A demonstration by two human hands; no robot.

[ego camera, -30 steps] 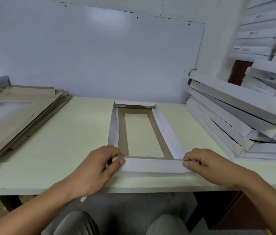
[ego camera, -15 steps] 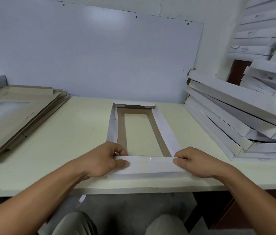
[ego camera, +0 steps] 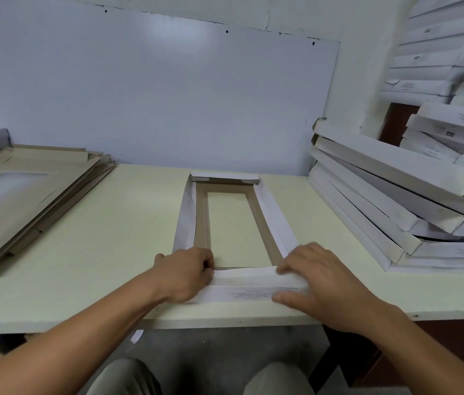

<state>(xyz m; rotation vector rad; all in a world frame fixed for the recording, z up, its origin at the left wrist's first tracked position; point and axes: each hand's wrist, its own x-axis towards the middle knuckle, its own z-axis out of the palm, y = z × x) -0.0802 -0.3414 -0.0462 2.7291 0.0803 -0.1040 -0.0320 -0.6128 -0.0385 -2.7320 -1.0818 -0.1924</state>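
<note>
A long flat cardboard box blank [ego camera: 275, 215], white outside and brown inside with a rectangular window cut in it, lies lengthwise on the pale table [ego camera: 96, 238]. Its side and far flaps stand partly raised. My left hand [ego camera: 185, 273] grips the left end of the near flap [ego camera: 246, 282] with curled fingers. My right hand [ego camera: 322, 280] holds the flap's right end, fingers over the top and thumb against its printed front face.
A stack of flat brown cardboard blanks [ego camera: 22, 201] lies at the table's left. Assembled long white boxes [ego camera: 396, 201] are piled at the right and up the wall. A whiteboard [ego camera: 153, 89] stands behind the table. My knees show below the front edge.
The near flap has been folded upward, so its printed outer face now shows. My right hand shifted over the flap's right end; my left hand stayed at the left corner.
</note>
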